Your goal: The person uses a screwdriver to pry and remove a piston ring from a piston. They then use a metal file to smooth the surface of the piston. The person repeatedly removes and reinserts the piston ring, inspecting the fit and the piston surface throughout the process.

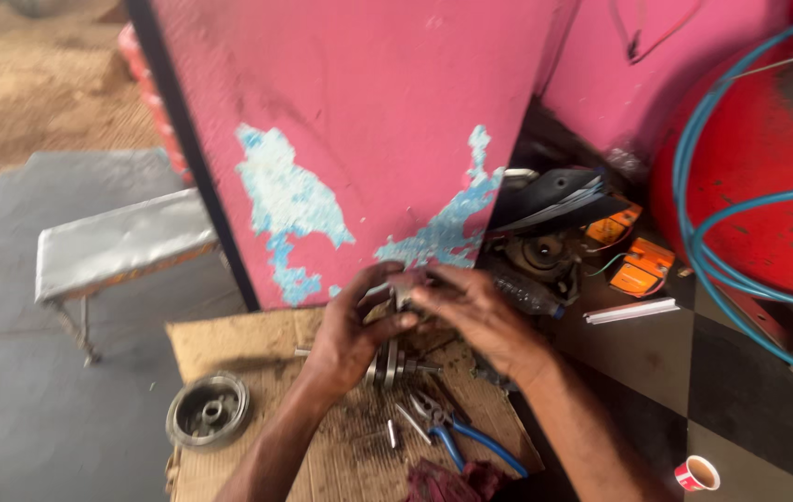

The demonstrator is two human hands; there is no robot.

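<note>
Both hands, left hand (352, 327) & right hand (475, 311), grip metal crank assy (394, 358) upright on cardboard (229, 339); fitting step; next needs steady alignment.

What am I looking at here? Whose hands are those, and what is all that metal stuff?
The camera sits on a person's head and looks down, so these are that person's own hands. The left hand and right hand meet around a greasy metal engine part standing on a sheet of cardboard. Beside it lie pliers with blue handles, a round metal wheel-like part and a dark red rag. Behind is a pink wall with peeling paint, and at right a big red tank looped with blue hose. A small cup stands on the floor.
</note>
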